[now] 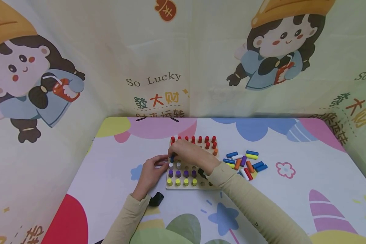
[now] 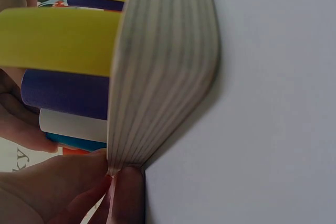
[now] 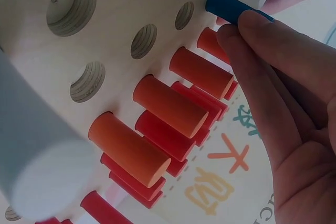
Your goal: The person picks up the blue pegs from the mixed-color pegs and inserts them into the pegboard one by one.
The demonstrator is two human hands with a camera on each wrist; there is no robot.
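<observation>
Blue peg point(image 3: 231, 4) | right hand point(image 1: 190, 153) is pinching it over pegboard point(image 1: 198, 184) near its left edge | left hand point(image 1: 150, 171) is gripping that edge | risk: peg going in tilted, jamming at hole rim or knocking white pegs point(image 1: 174, 165) beside it

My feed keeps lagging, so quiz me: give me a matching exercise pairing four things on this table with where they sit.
Things:
1. red pegs
2. yellow pegs
3. blue peg
4. loose pegs

Places:
A. lying on the table right of the wooden board
B. nearest row of the board
C. farthest row of the board
D. pinched in the right hand fingers

Pairs: 1-C, 2-B, 3-D, 4-A

The left hand holds the board's left edge.
</observation>
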